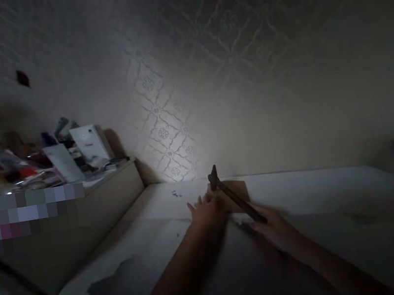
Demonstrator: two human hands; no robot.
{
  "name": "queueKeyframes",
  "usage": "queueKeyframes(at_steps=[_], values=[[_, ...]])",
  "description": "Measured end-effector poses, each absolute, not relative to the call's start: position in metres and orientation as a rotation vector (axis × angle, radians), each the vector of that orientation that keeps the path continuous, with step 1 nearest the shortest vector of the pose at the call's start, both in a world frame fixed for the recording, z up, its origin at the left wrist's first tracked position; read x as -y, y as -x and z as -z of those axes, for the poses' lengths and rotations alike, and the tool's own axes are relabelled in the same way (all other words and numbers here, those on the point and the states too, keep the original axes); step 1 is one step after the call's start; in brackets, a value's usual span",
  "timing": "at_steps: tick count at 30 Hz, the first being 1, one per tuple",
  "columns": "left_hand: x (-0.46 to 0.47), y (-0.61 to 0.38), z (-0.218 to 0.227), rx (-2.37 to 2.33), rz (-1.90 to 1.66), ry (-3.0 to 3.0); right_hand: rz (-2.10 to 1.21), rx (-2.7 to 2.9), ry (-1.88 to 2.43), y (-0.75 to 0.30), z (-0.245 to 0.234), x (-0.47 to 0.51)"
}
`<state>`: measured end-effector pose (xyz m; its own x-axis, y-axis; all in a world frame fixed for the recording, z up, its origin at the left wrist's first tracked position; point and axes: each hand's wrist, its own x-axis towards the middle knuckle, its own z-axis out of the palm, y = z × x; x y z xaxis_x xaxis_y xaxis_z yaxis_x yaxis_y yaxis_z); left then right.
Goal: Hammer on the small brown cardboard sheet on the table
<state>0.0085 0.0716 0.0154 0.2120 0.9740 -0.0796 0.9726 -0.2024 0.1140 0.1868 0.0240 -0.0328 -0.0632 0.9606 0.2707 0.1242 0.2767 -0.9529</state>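
Two forearms [181, 269] reach from the bottom edge over one white tabletop [293, 187], the left hand [205, 212] part-spread by one brown board [239, 188] at centre, its hold unclear, the right hand [271, 225] closed round one hammer [238, 202] crossing the board.

On the bench [308, 187], right of the left hand [207, 210], a board [239, 190] is laid; above it a hammer [237, 198] is held, extended forward-left from the right hand [272, 225].

A white box [90, 143] stands on a cluttered cabinet [115, 200]; a patterned wall [164, 133] rises behind it.
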Motion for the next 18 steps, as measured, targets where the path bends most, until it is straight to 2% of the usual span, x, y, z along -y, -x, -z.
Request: queueKeyframes(at_steps=[18], values=[[-0.0755, -0.0073, -0.0082, -1.924, -0.102, -2.398, -0.986, 1.468, 1.056, -0.1873, 0.033, -0.0239]])
